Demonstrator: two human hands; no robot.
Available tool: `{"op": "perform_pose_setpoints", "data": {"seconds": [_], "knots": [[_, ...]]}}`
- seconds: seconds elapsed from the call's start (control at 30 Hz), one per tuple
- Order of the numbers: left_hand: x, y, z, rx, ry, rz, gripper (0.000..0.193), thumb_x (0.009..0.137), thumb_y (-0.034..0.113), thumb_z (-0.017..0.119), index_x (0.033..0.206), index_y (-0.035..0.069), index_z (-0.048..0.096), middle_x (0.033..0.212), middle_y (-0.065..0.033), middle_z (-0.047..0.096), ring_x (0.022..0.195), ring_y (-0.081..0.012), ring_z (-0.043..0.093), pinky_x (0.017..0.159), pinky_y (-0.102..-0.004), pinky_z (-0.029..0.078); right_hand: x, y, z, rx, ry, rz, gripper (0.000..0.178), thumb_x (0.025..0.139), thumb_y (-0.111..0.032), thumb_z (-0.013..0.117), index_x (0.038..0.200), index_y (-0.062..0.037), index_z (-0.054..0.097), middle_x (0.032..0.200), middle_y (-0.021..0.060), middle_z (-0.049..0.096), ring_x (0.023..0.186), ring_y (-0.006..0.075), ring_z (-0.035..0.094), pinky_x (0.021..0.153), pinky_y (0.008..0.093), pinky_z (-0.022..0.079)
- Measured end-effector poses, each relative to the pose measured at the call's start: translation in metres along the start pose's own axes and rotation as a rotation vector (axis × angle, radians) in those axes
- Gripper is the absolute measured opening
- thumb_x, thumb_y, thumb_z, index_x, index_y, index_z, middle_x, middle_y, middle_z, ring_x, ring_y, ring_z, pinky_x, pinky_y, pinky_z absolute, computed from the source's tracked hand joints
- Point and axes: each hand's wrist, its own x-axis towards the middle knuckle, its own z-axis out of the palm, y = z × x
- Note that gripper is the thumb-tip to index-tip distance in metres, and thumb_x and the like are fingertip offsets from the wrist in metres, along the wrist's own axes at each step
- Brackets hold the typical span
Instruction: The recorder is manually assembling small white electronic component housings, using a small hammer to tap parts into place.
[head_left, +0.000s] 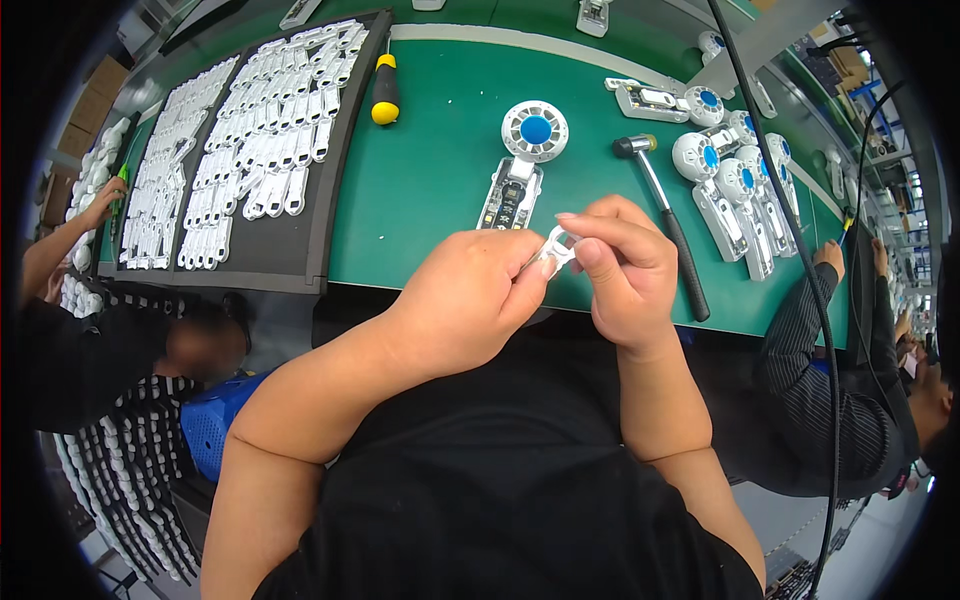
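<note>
Between my two hands is a small white plastic part [555, 252] with a looped end. My left hand [465, 290] is closed round it, covering most of its length. The thumb and fingers of my right hand [632, 262] pinch at its looped end. Just beyond my hands, a white handheld fan [535, 131] with a round blue-centred head lies on the green bench. Its handle is uncovered, with a dark circuit board [508, 203] showing inside. My left hand hides the handle's near end.
At left stands a dark divided tray [318, 235] of many white plastic parts. A yellow-black screwdriver [385, 90] lies beside it. A hammer [672, 225] and several fans [740, 180] lie at right. A black cable [800, 220] hangs down. Other people work on both sides.
</note>
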Motion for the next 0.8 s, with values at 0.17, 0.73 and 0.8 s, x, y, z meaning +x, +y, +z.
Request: {"op": "perform_pose_setpoints", "data": {"seconds": [0.17, 0.73, 0.8], "knots": [[0.002, -0.005, 0.001, 0.007, 0.078, 0.119, 0.016, 0.102, 0.009, 0.062, 0.113, -0.001, 0.070, 0.083, -0.0109, 0.067, 0.070, -0.0230, 0.064, 0.067, -0.0352, 0.052, 0.003, -0.013, 0.003, -0.132, 0.035, 0.025, 0.018, 0.094, -0.001, 0.073, 0.110, -0.0021, 0.081, 0.086, 0.0096, 0.070, 0.075, 0.0196, 0.064, 0.066, 0.0306, 0.049], [-0.003, -0.038, 0.009, -1.047, -0.143, -0.275, 0.047, 0.102, 0.017, 0.074, 0.143, -0.002, 0.060, 0.122, -0.0091, 0.072, 0.103, -0.0146, 0.071, 0.092, -0.0315, 0.059, 0.006, -0.005, 0.020, -0.351, 0.047, -0.082, 0.014, 0.087, -0.006, 0.079, 0.100, -0.0029, 0.077, 0.093, 0.0118, 0.075, 0.081, 0.0301, 0.071, 0.072, 0.0386, 0.057], [-0.001, -0.040, 0.004, -1.136, -0.143, -0.256, 0.050, 0.103, 0.017, 0.074, 0.146, -0.002, 0.058, 0.122, -0.0089, 0.072, 0.103, -0.0149, 0.071, 0.092, -0.0311, 0.059, 0.008, -0.012, 0.012, -0.198, 0.045, -0.009, 0.020, 0.084, -0.008, 0.083, 0.101, -0.0032, 0.076, 0.102, 0.0122, 0.076, 0.089, 0.0323, 0.073, 0.081, 0.0401, 0.059]]}}
